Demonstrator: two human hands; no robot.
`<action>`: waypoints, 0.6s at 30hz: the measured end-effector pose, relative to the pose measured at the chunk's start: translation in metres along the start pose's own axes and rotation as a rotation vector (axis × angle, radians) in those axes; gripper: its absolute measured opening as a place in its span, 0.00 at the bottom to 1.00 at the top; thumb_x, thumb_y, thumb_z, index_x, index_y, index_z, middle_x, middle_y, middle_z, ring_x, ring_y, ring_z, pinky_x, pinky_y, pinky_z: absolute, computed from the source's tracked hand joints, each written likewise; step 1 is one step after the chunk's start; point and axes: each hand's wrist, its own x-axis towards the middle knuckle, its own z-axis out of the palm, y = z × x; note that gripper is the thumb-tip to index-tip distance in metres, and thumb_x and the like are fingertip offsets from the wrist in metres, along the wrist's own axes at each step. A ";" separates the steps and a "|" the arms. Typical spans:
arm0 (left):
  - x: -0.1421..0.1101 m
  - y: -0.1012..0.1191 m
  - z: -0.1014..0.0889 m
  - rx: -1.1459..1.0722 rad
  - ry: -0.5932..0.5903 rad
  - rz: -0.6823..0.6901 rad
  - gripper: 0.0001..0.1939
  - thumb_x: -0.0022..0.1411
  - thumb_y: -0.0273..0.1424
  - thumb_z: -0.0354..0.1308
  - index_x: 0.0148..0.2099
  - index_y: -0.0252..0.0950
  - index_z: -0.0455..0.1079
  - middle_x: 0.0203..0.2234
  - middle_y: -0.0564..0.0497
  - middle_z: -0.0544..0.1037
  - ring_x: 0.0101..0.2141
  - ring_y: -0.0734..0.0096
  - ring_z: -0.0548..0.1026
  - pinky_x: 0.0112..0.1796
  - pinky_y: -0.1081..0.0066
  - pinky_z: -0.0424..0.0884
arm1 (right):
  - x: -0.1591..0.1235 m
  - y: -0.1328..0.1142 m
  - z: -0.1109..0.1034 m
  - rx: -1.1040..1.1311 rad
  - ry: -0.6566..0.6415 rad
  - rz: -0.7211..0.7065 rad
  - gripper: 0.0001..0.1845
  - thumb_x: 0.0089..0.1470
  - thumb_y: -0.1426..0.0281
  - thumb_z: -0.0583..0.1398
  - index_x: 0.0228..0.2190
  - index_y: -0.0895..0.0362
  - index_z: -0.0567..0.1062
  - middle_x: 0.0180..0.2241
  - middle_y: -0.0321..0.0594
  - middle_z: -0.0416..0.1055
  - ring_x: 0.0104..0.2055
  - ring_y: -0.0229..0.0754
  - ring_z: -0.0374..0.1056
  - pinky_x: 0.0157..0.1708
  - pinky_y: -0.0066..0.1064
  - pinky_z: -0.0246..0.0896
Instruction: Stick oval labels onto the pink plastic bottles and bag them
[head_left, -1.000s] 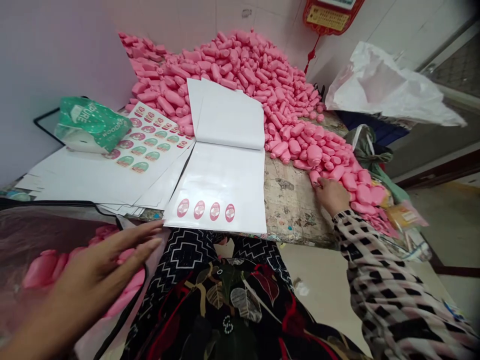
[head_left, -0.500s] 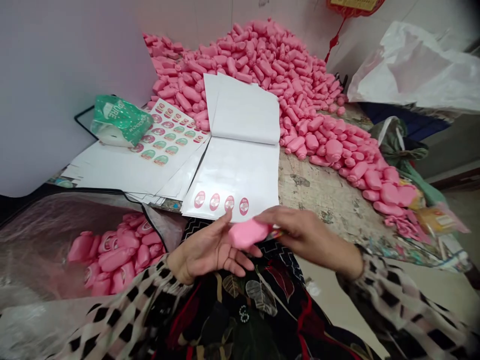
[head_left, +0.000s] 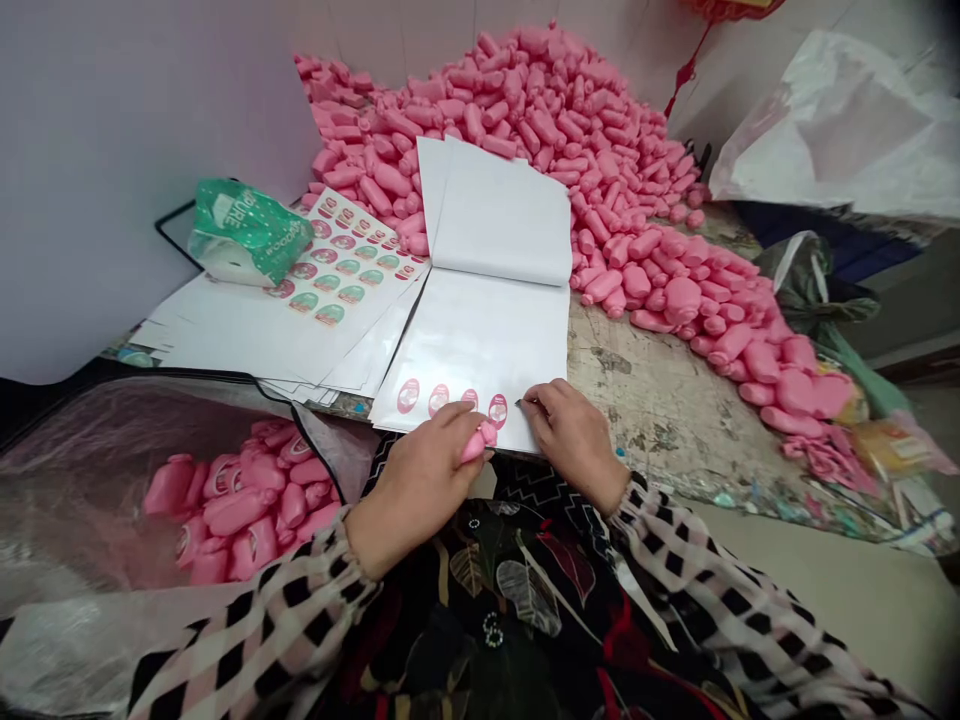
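Observation:
My left hand (head_left: 424, 480) is wrapped round a small pink bottle (head_left: 478, 441); the neck end pokes out past the fingers and the rest is hidden. It is over the near edge of the sticker sheet (head_left: 495, 330), beside a row of oval pink stickers. My right hand (head_left: 574, 430) is pinched on a thin tool whose dark tip (head_left: 519, 402) shows at the fingertips; its kind cannot be made out. That tip is close to the right edge of the rightmost oval sticker (head_left: 498, 411). The sheet's upper part is folded back as white backing paper (head_left: 510, 220).
Pink bottles (head_left: 540, 120) are heaped along the back and right of the worn table (head_left: 622, 390). Printed sticker sheets (head_left: 352, 270) and a green packet (head_left: 251, 232) lie on the left. A clear bag (head_left: 105, 500) with labelled bottles is at lower left. White plastic (head_left: 832, 130) hangs at right.
My right hand took a pink bottle from the right-hand pile and brought it to the middle, where it passed into my left hand. My right hand then moved to the row of stickers.

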 end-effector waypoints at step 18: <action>-0.008 -0.007 0.024 0.502 -0.186 0.087 0.28 0.65 0.32 0.48 0.65 0.55 0.48 0.66 0.37 0.36 0.37 0.59 0.77 0.33 0.59 0.72 | 0.009 0.004 -0.004 -0.037 -0.086 -0.133 0.10 0.60 0.66 0.53 0.33 0.54 0.74 0.33 0.37 0.68 0.35 0.38 0.64 0.30 0.29 0.50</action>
